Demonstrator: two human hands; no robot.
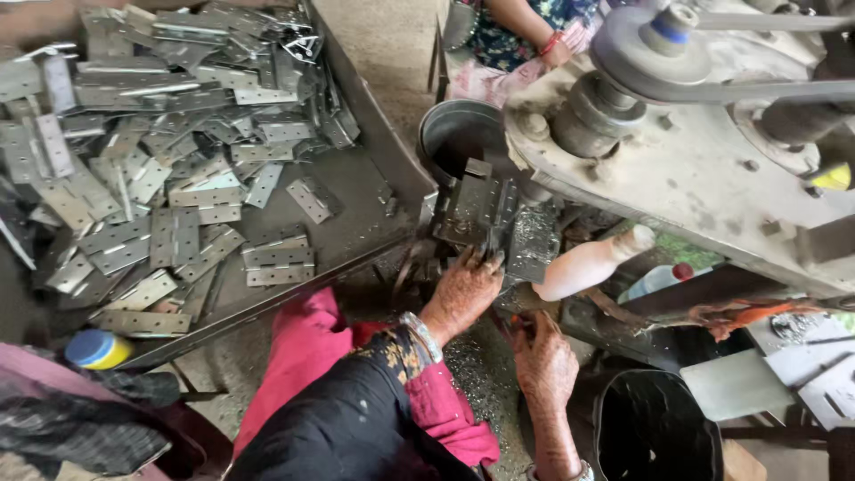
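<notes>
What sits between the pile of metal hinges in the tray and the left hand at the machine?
In the head view, between the pile of hinges and the left hand lie bare tray floor and the tray's raised edge.

A pale pink plastic bottle (pixel 588 264) lies tilted at centre right of the frame, under the machine. Just right of it is a clear bottle with a red cap (pixel 657 280). At lower left stands a yellow container with a blue lid (pixel 97 349).
</notes>
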